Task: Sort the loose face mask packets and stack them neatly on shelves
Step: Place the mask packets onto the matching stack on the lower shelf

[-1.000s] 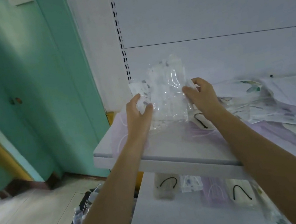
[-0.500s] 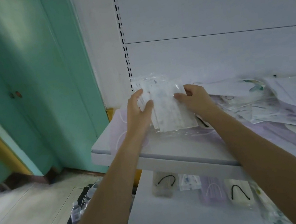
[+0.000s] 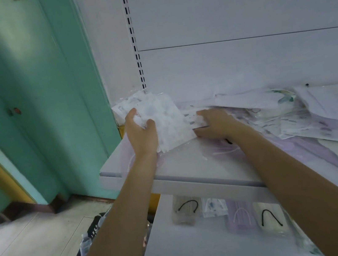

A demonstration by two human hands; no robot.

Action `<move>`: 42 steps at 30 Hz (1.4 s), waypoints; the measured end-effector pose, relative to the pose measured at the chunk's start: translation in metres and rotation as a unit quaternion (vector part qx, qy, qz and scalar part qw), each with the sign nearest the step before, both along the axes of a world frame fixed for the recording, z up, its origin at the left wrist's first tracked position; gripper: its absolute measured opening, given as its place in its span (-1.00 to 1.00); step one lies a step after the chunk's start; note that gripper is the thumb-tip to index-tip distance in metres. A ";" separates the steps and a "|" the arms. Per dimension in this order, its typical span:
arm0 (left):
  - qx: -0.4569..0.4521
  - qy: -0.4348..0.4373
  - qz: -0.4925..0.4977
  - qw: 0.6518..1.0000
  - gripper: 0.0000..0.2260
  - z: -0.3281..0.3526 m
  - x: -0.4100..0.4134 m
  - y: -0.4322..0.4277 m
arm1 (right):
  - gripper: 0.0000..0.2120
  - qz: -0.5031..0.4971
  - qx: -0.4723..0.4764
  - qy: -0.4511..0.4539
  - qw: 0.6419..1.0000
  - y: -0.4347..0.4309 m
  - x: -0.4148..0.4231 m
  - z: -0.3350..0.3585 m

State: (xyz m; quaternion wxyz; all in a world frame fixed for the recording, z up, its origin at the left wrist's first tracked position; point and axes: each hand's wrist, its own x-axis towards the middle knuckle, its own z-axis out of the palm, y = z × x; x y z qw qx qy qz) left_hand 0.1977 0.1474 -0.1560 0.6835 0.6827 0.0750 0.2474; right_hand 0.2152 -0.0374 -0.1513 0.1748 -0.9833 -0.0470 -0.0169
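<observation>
White patterned mask packets [image 3: 164, 117] standing tilted at left end of upper shelf [image 3: 183, 169]. Curled fingers of left hand [image 3: 141, 132] grip bundle's left edge; right hand [image 3: 215, 124] pinches its lower right corner. Heap of loose packets [image 3: 307, 110] just beside, right.

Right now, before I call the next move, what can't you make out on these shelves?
Head view only:
- Bundle of packets in the left hand: motion blur, count unclear.
- Right hand: blur hides whether it pinches the bundle or a loose packet.
- Loose pile: smeared, cut off by the right edge.
- Lower shelf row: right forearm covers its far end.
- Dark crate on the floor: left forearm hides most.
</observation>
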 end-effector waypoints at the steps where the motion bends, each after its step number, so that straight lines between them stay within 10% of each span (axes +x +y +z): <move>1: -0.002 0.004 0.004 1.000 -0.55 0.000 0.000 0.000 | -0.44 -0.008 0.008 -0.003 1.000 -0.001 0.000 0.001; 8: -0.029 0.002 0.014 0.999 -0.53 -0.001 0.000 0.002 | -0.84 -0.075 0.073 -0.097 0.990 0.002 -0.007 0.006; 12: -0.008 0.003 0.026 1.000 -0.55 -0.002 0.001 0.003 | -0.71 -0.149 0.289 -0.118 0.938 0.000 -0.009 0.010; 21: 0.021 -0.058 0.060 0.996 -0.61 -0.001 -0.004 0.002 | -0.67 -0.212 0.353 -0.153 0.898 -0.005 -0.007 0.013; 26: 0.047 -0.065 -0.006 0.997 -0.64 -0.001 -0.008 -0.003 | -0.61 -0.092 0.345 -0.221 0.908 0.004 -0.016 0.019; 31: 0.032 0.010 -0.129 0.991 -0.48 -0.001 -0.004 -0.007 | -0.58 0.112 0.417 0.032 0.901 0.022 -0.026 0.015; 35: -0.044 0.047 -0.153 0.986 -0.35 0.001 -0.001 -0.004 | -0.73 0.021 0.248 -0.111 0.962 0.008 -0.011 0.007; 38: -0.087 0.092 -0.160 0.979 -0.15 0.002 0.002 -0.006 | -0.60 -0.020 0.007 -0.053 0.998 0.001 0.000 -0.005; 42: 0.033 0.077 -0.136 0.987 -0.42 0.001 -0.001 -0.003 | -0.54 -0.067 0.013 -0.065 0.996 -0.001 0.004 -0.005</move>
